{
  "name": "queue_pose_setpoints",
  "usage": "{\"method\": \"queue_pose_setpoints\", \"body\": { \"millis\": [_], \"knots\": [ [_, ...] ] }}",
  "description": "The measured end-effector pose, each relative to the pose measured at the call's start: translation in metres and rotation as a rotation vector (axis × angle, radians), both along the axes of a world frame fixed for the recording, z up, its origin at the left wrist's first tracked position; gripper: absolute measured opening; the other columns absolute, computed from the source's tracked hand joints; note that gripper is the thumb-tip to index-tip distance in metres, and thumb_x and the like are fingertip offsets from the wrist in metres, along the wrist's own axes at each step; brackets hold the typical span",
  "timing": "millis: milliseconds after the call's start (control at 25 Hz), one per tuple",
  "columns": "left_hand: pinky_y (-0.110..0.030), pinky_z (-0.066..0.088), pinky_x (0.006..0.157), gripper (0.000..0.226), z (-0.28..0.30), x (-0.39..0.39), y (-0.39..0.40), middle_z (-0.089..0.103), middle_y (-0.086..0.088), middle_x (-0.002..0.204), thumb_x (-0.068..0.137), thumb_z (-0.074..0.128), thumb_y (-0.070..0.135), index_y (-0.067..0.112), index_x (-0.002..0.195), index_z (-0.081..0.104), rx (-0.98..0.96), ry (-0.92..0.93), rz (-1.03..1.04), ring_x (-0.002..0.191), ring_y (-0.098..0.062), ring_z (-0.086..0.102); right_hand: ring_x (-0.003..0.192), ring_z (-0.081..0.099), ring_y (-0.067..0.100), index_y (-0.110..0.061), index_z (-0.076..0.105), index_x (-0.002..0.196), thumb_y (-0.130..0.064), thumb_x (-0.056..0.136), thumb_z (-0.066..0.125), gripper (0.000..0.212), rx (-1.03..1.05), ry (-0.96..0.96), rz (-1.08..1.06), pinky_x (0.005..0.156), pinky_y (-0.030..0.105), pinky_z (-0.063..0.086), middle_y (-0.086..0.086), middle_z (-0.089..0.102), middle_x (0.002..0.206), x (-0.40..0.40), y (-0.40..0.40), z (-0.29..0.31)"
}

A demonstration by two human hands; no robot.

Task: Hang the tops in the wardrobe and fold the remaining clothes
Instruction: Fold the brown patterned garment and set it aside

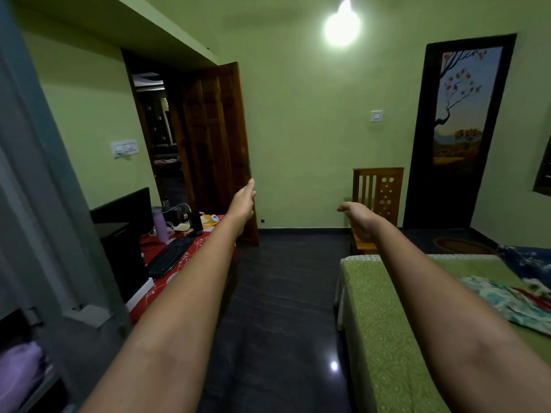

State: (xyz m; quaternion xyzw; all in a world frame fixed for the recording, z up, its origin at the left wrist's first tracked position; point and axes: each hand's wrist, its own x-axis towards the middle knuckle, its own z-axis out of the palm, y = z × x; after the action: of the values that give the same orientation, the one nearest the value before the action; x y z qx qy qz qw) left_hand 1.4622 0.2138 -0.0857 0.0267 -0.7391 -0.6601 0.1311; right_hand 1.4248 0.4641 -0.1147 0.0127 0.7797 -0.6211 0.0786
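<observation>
Both hands — left hand (245,201), right hand (359,217) — hold nothing, clothes (507,299) well apart.

on your left a table under a red cloth (205,244) carries a black keyboard (170,256), a purple bottle (161,225) and a dark monitor (123,208). beyond it the wooden door (220,144) stands open. against the far green wall you have a wooden chair (380,192), and beside it a dark door with what looks like a painted tree (459,105).
</observation>
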Motion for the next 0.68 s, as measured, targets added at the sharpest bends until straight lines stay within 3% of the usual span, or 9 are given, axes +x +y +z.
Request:
{"method": "queue_pose_setpoints", "body": {
  "millis": [40,120,360,480,520,600,640,680],
  "knots": [
    [-0.04,0.023,0.114,0.058,0.003,-0.022,-0.002,0.028,-0.007,0.155,0.102,0.026,0.045,0.014,0.151,0.021,0.031,0.017,0.01,0.143,-0.025,0.024,0.059,0.023,0.009,-0.009,0.036,0.144,-0.028,0.096,0.041,0.051,-0.006,-0.001,0.001,0.045,0.02,0.03,0.014,0.05,0.09,-0.022,-0.001,0.006],
    [-0.039,0.023,0.114,0.058,0.003,-0.064,-0.004,0.027,-0.006,0.155,0.102,0.027,0.045,0.015,0.151,0.021,0.064,0.014,0.02,0.143,-0.024,0.024,0.059,0.021,0.009,-0.008,0.039,0.141,-0.028,0.095,0.042,0.051,0.0,0.002,-0.017,0.05,0.025,0.018,0.001,0.027,0.069,-0.07,-0.004,0.011],
    [-0.038,0.026,0.112,0.056,-0.021,-0.198,-0.016,0.03,-0.007,0.154,0.102,0.028,0.043,0.015,0.151,0.023,0.04,-0.026,0.034,0.142,-0.025,0.026,0.059,0.023,0.008,-0.008,0.038,0.142,-0.029,0.096,0.042,0.051,0.04,-0.003,0.001,0.051,0.024,0.018,-0.003,0.024,0.069,-0.204,-0.02,-0.01],
    [-0.038,0.029,0.11,0.056,-0.018,-0.278,-0.03,0.031,-0.008,0.153,0.102,0.028,0.043,0.015,0.15,0.025,0.032,-0.006,0.035,0.139,-0.024,0.032,0.059,0.023,0.008,-0.009,0.043,0.136,-0.029,0.096,0.043,0.045,0.035,0.014,-0.008,0.046,0.022,0.026,-0.001,0.025,0.069,-0.283,-0.027,-0.01],
    [-0.036,0.035,0.105,0.056,-0.015,-0.306,-0.034,0.032,-0.008,0.153,0.102,0.029,0.043,0.014,0.15,0.025,0.034,-0.007,0.026,0.131,-0.022,0.042,0.059,0.023,0.008,-0.013,0.046,0.13,-0.029,0.096,0.043,0.038,0.021,0.007,-0.021,0.045,0.021,0.028,-0.001,0.025,0.069,-0.307,-0.03,-0.007],
    [-0.025,0.043,0.08,0.057,0.0,-0.364,-0.042,0.034,-0.007,0.152,0.102,0.029,0.045,0.014,0.15,0.025,0.006,-0.004,-0.002,0.089,-0.01,0.054,0.059,0.022,0.008,-0.022,0.05,0.108,-0.031,0.096,0.043,0.016,-0.009,-0.002,-0.049,0.046,0.02,0.028,-0.001,0.025,0.07,-0.36,-0.036,0.008],
    [-0.023,0.042,0.075,0.057,0.009,-0.394,-0.045,0.034,-0.007,0.152,0.102,0.028,0.045,0.015,0.15,0.025,-0.018,0.008,-0.013,0.08,-0.007,0.05,0.059,0.022,0.008,-0.025,0.047,0.095,-0.032,0.096,0.043,0.008,-0.014,0.002,-0.064,0.042,0.016,0.028,-0.002,0.025,0.07,-0.389,-0.037,0.015],
    [-0.025,0.043,0.082,0.057,0.019,-0.42,-0.046,0.033,-0.007,0.153,0.102,0.028,0.045,0.015,0.15,0.024,-0.036,0.021,-0.026,0.089,-0.011,0.053,0.059,0.021,0.008,-0.025,0.044,0.086,-0.032,0.096,0.042,0.012,-0.032,0.009,-0.082,0.034,0.01,0.027,-0.003,0.024,0.07,-0.414,-0.038,0.02]
  ]
}}
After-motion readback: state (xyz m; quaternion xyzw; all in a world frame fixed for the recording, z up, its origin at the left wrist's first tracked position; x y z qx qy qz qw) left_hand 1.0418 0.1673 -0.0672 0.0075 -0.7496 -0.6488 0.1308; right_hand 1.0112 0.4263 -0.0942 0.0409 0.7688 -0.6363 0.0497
